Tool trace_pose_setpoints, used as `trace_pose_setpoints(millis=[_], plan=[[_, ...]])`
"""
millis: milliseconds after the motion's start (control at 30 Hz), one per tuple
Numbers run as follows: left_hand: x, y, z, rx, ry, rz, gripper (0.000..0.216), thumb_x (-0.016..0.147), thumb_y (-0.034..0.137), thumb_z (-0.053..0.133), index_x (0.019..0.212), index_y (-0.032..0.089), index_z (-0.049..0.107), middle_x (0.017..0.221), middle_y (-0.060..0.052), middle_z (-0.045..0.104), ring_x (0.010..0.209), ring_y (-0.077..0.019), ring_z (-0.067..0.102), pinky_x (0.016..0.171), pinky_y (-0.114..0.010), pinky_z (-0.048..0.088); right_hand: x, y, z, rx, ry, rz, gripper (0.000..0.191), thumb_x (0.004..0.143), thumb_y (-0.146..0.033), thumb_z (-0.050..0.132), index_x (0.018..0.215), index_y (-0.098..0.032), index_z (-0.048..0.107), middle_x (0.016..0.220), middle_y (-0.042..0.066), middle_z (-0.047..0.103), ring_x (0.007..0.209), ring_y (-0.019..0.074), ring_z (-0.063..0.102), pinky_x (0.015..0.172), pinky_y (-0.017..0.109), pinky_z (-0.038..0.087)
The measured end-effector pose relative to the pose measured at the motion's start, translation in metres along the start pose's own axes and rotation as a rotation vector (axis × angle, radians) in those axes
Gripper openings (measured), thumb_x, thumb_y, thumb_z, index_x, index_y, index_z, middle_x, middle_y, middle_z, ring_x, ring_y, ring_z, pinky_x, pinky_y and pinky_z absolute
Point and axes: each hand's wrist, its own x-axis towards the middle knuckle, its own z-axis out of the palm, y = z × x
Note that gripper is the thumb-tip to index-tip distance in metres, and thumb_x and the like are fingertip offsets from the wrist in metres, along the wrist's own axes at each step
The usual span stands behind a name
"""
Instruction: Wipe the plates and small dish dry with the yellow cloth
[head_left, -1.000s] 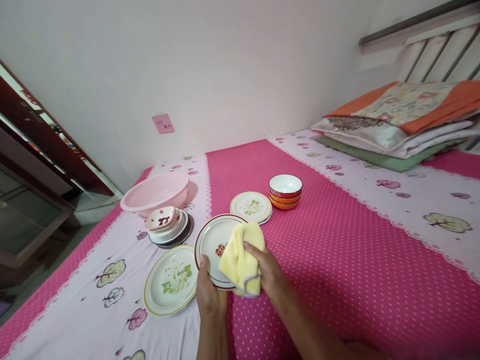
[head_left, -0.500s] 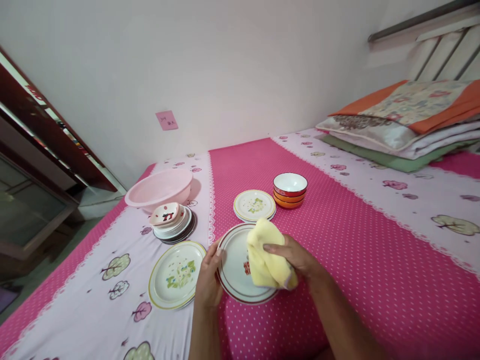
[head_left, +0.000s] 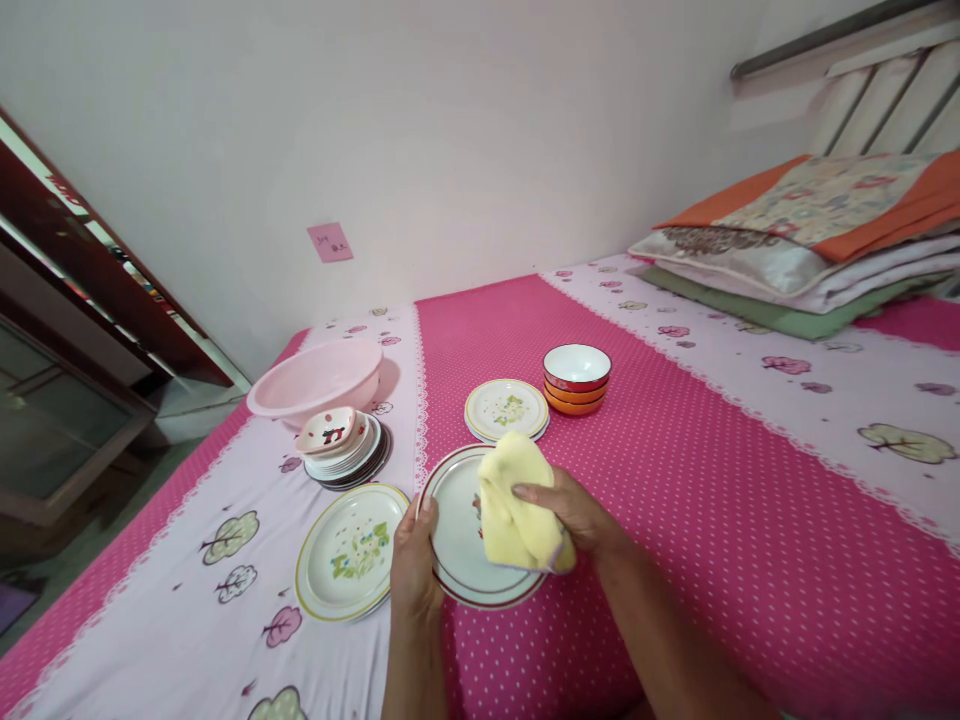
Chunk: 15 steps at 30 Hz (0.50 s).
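My left hand (head_left: 417, 560) grips the left rim of a white plate (head_left: 454, 530) with a dark red edge and a red motif in its middle. A yellow cloth (head_left: 517, 510) is pinched in my right hand (head_left: 574, 508) and lies against the right part of the plate's face, hiding some of the motif. The plate is held tilted above the pink dotted bedspread. Just left of my left hand, a larger plate (head_left: 352, 550) with a yellow rim and green leaf pattern rests on the bed.
Beyond the held plate sit small leaf-patterned plates (head_left: 507, 406) and stacked orange-red bowls (head_left: 577, 380). Further left are a pile of dishes (head_left: 343, 450) and a pink basin (head_left: 319, 380). Folded bedding (head_left: 810, 245) lies at the right, by the wall.
The plate has shifted slightly left and turned in my left hand. The cloth in my right hand has moved a little left and up with it.
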Motion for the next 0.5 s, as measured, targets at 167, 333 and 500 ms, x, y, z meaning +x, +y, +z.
trace_pose_setpoints(millis=[167, 333, 500], plan=[[0.001, -0.009, 0.012, -0.144, 0.270, 0.161, 0.018, 0.099, 0.026, 0.064, 0.115, 0.021, 0.070, 0.105, -0.003, 0.080, 0.100, -0.0195, 0.076, 0.096, -0.031, 0.059, 0.021, 0.051, 0.030, 0.180, 0.257, -0.041, 0.059, 0.063, -0.042, 0.088, 0.114, -0.017, 0.070, 0.104, 0.010, 0.082, 0.103, 0.0353, 0.077, 0.094, 0.046, 0.060], [0.003, -0.019, 0.011, -0.129, 0.392, 0.197, 0.030, 0.097, 0.029, 0.066, 0.127, 0.027, 0.062, 0.111, 0.000, 0.074, 0.107, -0.0169, 0.071, 0.095, -0.028, 0.056, 0.033, 0.093, 0.049, 0.319, 0.405, 0.036, 0.060, 0.064, -0.042, 0.080, 0.118, -0.020, 0.069, 0.102, 0.008, 0.082, 0.098, 0.0352, 0.078, 0.081, 0.044, 0.064], [0.009, -0.015, 0.006, -0.143, 0.223, 0.169, 0.014, 0.084, 0.024, 0.077, 0.094, 0.020, 0.068, 0.083, 0.003, 0.071, 0.078, -0.0135, 0.070, 0.079, -0.024, 0.058, 0.025, 0.051, 0.014, 0.207, 0.351, -0.004, 0.052, 0.063, -0.034, 0.081, 0.112, -0.019, 0.071, 0.098, 0.008, 0.083, 0.094, 0.0341, 0.078, 0.085, 0.042, 0.063]])
